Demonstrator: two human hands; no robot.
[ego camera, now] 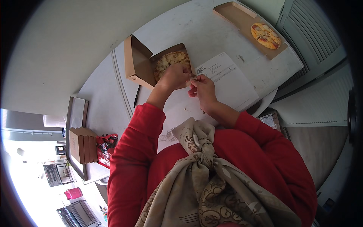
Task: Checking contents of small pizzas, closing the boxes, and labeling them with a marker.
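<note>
An open cardboard pizza box [138, 61] stands on the table, its lid folded up to the left. A cheese-topped pizza [173, 59] lies inside it. Over the box's near right corner, my left hand [173, 76] bends its fingers down, partly covering the pizza. My right hand [206, 90] meets it there, thumb and finger pinched. Both sets of fingertips are on the cardboard at that corner; they hide the exact part held. Beneath and beyond my right hand is a printed paper sheet [231, 82] bearing a logo and writing.
A black pen [137, 96] lies left of my left wrist. At the far right, a second pizza [266, 35] sits on an open flattened box [241, 21]. Several closed boxes [82, 144] stand stacked at left beside a red printed bag [107, 150]. Louvered doors [312, 31] border the table's right end.
</note>
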